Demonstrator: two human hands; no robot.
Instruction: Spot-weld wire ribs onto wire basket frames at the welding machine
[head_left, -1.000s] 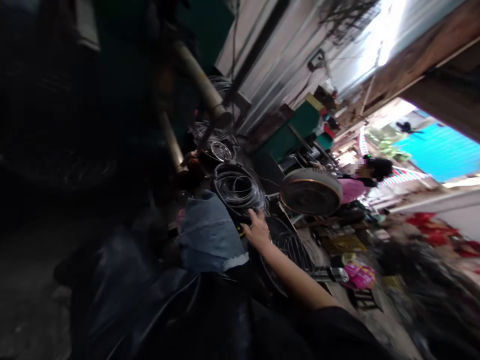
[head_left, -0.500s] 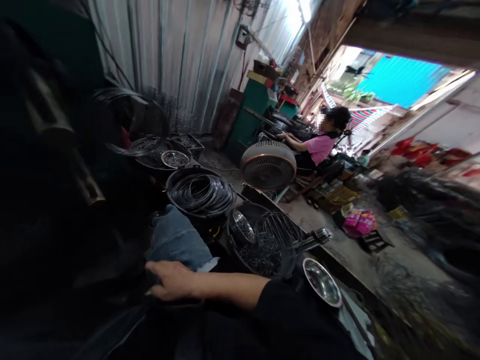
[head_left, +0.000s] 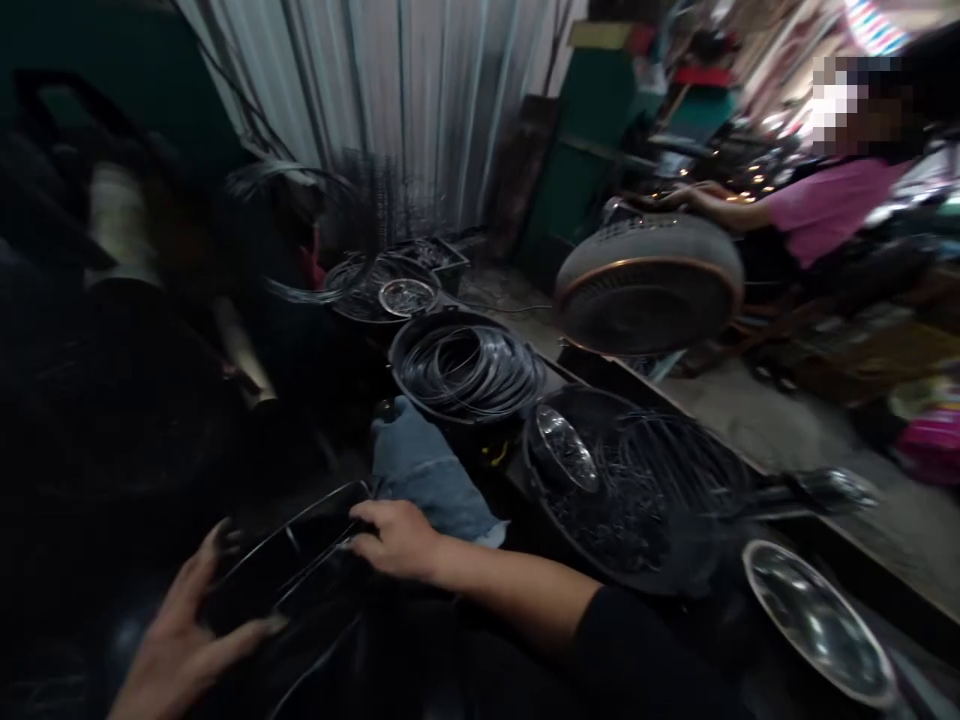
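My right hand [head_left: 401, 540] is closed, its fingertips pinching a thin bent metal wire [head_left: 315, 560] that runs toward the lower left. Thumb and fingers apart, my left hand [head_left: 187, 630] is open near the other end of the wire; whether it touches the wire is hard to see in the dark. A blue denim cloth [head_left: 431, 470] lies just beyond my right hand. Behind the cloth, a round basin holds coiled wire [head_left: 472, 370]. To the right, a larger dark basin [head_left: 536, 500] contains small metal pieces, bent wires and a shiny metal bowl [head_left: 566, 450].
Dark machinery with a pale rod [head_left: 244, 350] stands close on the left. A round fan [head_left: 649, 290] sits ahead, and behind it a person in a pink sleeve [head_left: 840, 210] works. A shiny bowl [head_left: 817, 620] lies at lower right. Farther back is another bowl [head_left: 407, 297] of small parts.
My left hand has come into view at lower left. My right hand now pinches the wire, which was not visible before. The view has shifted, so the basins and fan appear farther right.
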